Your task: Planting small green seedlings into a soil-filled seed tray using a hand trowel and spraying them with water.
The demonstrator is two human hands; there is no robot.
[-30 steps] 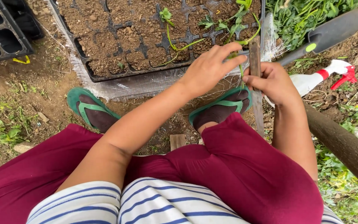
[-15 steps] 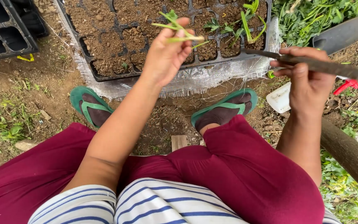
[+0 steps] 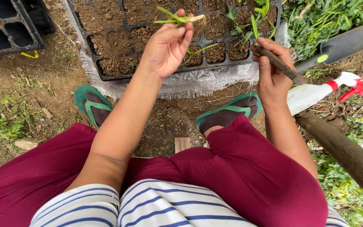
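Observation:
My left hand (image 3: 168, 47) pinches a small green seedling (image 3: 176, 18) with pale roots, held above a black seedling tray (image 3: 106, 72) filled with soil. My right hand (image 3: 271, 67) grips a thin brown wooden stick (image 3: 283, 66), its tip pointing down into a tray cell at the right. A few planted seedlings (image 3: 253, 21) stand in the tray's right cells. The tray rests on a white woven sheet (image 3: 206, 83).
An empty black tray (image 3: 5, 29) lies at top left. A white spray bottle with a red trigger (image 3: 328, 90) and a grey trowel (image 3: 345, 42) lie to the right, beside a pile of green seedlings (image 3: 328, 12) and a log (image 3: 345, 151). My feet in green sandals (image 3: 92, 105) rest on bare soil.
My left hand lifted a seedling up over the tray. My right hand swung the stick from level to tip-down into a right-hand cell.

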